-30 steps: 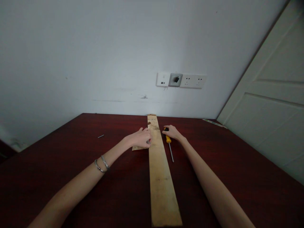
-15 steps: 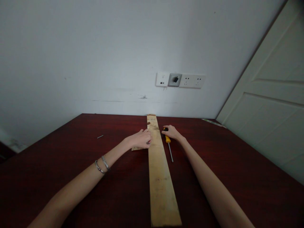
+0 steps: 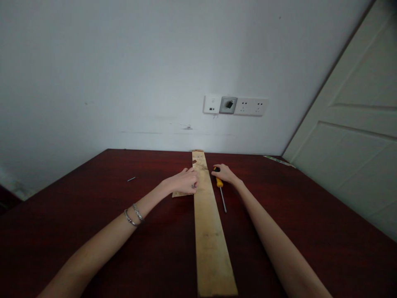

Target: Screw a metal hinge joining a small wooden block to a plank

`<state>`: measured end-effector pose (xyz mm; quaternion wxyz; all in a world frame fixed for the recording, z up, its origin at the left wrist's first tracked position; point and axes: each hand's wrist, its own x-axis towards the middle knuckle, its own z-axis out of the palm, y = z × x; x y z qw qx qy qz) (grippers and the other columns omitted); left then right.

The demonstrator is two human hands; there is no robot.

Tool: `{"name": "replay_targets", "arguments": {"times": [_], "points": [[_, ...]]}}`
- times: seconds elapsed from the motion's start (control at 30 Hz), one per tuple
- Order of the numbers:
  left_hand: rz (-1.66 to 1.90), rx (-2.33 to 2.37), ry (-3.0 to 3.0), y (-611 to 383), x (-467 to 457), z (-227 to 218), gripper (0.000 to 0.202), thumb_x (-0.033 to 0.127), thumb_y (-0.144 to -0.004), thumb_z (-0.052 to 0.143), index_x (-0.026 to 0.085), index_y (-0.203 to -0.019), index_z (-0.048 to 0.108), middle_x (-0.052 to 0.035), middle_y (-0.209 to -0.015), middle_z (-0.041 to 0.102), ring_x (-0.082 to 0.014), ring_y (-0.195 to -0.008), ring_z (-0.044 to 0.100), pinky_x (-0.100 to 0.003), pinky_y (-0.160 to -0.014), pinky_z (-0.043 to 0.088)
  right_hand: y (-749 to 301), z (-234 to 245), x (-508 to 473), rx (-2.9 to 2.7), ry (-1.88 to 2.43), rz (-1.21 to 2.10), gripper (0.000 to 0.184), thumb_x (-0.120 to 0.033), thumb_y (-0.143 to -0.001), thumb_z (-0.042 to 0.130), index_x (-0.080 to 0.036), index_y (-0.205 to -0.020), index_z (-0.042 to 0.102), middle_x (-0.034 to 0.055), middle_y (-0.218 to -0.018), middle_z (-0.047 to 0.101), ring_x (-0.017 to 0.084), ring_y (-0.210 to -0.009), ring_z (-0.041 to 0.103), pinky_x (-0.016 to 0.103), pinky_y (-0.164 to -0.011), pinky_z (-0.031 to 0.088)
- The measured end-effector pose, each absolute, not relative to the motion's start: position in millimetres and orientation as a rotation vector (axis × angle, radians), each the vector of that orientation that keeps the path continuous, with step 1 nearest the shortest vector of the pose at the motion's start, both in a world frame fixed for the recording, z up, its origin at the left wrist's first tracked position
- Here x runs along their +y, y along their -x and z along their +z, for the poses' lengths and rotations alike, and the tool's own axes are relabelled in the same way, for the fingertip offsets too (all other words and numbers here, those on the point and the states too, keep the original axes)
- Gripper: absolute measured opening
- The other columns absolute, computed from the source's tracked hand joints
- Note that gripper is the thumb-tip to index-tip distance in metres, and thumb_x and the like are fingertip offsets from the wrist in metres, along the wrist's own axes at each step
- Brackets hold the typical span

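A long pale wooden board [image 3: 211, 236] runs from the wall toward me. A shorter piece of wood [image 3: 181, 194] pokes out on its left, mostly under my left hand [image 3: 183, 181]. That hand rests at the board's left edge with its fingers curled closed. A small shiny spot shows at the fingers, and I cannot make out what they hold. To the right of the board, my right hand [image 3: 226, 172] is closed round the black end of a screwdriver [image 3: 219, 182] with a yellow handle. The shaft lies pointing back toward me, apart from the board.
A small metal screw or nail [image 3: 131, 179] lies left on the dark red table [image 3: 93, 198]. A thin pale strip [image 3: 279, 161] is at the far right corner. The wall behind carries sockets [image 3: 251, 106], and a white panelled door [image 3: 350, 120] stands on the right.
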<state>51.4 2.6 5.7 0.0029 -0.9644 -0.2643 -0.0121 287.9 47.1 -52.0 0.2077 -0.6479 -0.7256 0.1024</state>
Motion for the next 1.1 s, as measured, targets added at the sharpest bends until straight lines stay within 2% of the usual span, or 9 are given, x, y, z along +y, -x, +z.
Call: {"name": "replay_targets", "arguments": {"times": [0.47, 0.7, 1.1], "points": [[-0.055, -0.812, 3.079, -49.8, 6.8, 1.5, 0.003, 0.019, -0.072, 0.059, 0.016, -0.07, 0.058, -0.0045, -0.085, 0.056, -0.0214, -0.091, 0.045, -0.032, -0.077, 0.036, -289.8, -54.0, 48.6, -2.004, 1.799, 0.299, 0.053, -0.036, -0.074, 0.059, -0.008, -0.12, 0.059, 0.0165, -0.118, 0.061, 0.025, -0.107, 0.058, 0.028, -0.093, 0.042], [-0.073, -0.793, 3.097, -50.2, 5.5, 5.3, 0.002, 0.016, -0.072, 0.059, 0.016, -0.07, 0.058, -0.0045, -0.085, 0.056, -0.0206, -0.088, 0.046, -0.03, -0.075, 0.037, -290.8, -54.8, 48.3, -1.991, 1.8, 0.324, 0.053, -0.036, -0.075, 0.058, -0.009, -0.12, 0.059, 0.0156, -0.117, 0.061, 0.024, -0.101, 0.061, 0.028, -0.085, 0.046], [-0.117, -0.741, 3.122, -51.3, 5.5, 8.3, 0.002, 0.016, -0.07, 0.058, 0.016, -0.069, 0.059, -0.0046, -0.084, 0.057, -0.0184, -0.084, 0.048, -0.029, -0.078, 0.038, -289.8, -51.8, 47.8, -2.001, 1.77, 0.35, 0.049, -0.032, -0.074, 0.059, -0.007, -0.117, 0.061, 0.0143, -0.112, 0.065, 0.023, -0.099, 0.062, 0.026, -0.086, 0.045]]}}
